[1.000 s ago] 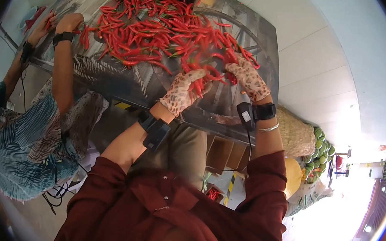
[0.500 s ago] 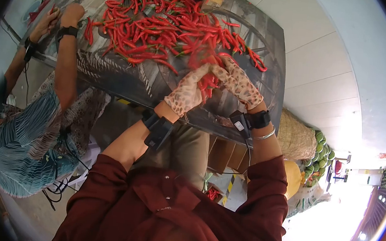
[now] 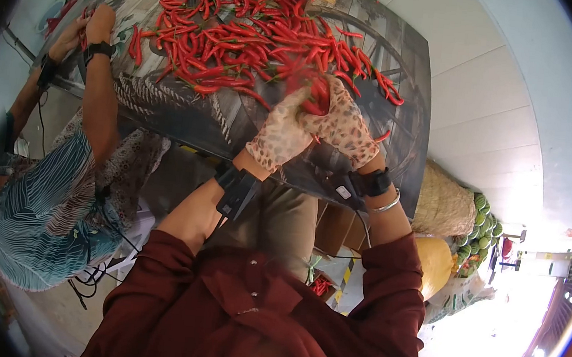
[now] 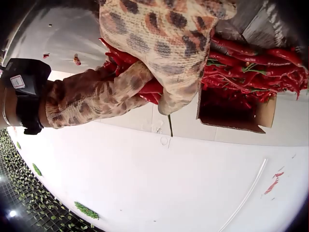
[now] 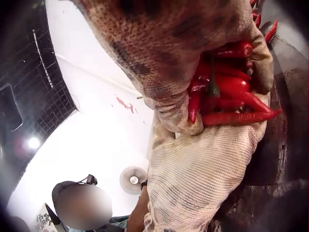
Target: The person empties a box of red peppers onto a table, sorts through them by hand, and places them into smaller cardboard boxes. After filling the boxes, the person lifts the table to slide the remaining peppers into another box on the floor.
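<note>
Both hands wear spotted cloth gloves and meet at the table's near side. My left hand [image 3: 280,135] curls round a bunch of red chili peppers [image 5: 227,89]. Against it, my right hand [image 3: 347,126] grips the same bunch from the other side. In the right wrist view the chilies are packed between the two gloves, with a green stem among them. A thin stem sticks out below the left glove [image 4: 164,43] in the left wrist view. Just beyond the hands spreads a large pile of red chilies [image 3: 244,40].
A cardboard box [image 4: 231,123] lies on its side at the far end, chilies spilling from it. One loose chili [image 3: 382,137] lies beside my right wrist. Another person's hands [image 3: 99,26] work at the table's left end. Watermelons [image 3: 479,228] and a sack [image 3: 443,200] stand at right.
My right hand has come left from the pile's near right edge to join my left hand at the bunch. The other person's hands have come together.
</note>
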Tool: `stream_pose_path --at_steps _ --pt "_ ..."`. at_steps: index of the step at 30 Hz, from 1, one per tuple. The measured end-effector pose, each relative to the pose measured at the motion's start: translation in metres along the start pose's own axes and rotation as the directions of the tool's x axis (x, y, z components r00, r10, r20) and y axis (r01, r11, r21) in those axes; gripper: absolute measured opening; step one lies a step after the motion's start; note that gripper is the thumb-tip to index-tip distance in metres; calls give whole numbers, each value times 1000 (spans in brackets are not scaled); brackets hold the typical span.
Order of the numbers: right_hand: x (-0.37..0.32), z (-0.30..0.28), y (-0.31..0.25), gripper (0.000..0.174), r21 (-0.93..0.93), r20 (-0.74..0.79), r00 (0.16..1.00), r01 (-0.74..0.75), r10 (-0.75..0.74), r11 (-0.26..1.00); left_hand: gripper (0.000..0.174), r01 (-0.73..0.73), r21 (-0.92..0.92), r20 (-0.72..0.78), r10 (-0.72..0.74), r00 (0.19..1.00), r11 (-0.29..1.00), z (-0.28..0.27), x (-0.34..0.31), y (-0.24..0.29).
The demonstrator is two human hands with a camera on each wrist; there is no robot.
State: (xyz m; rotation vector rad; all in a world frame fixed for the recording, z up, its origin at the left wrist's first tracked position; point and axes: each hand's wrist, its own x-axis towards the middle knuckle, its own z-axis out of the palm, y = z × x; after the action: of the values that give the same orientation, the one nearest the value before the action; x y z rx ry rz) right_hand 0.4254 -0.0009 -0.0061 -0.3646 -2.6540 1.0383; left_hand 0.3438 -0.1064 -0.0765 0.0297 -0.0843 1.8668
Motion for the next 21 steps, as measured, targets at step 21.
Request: stream_pose_path --at_steps 21 --pt "10 12 36 70 155 -157 953 -234 258 960 49 -141 261 12 142 990 955 7 4 -6"
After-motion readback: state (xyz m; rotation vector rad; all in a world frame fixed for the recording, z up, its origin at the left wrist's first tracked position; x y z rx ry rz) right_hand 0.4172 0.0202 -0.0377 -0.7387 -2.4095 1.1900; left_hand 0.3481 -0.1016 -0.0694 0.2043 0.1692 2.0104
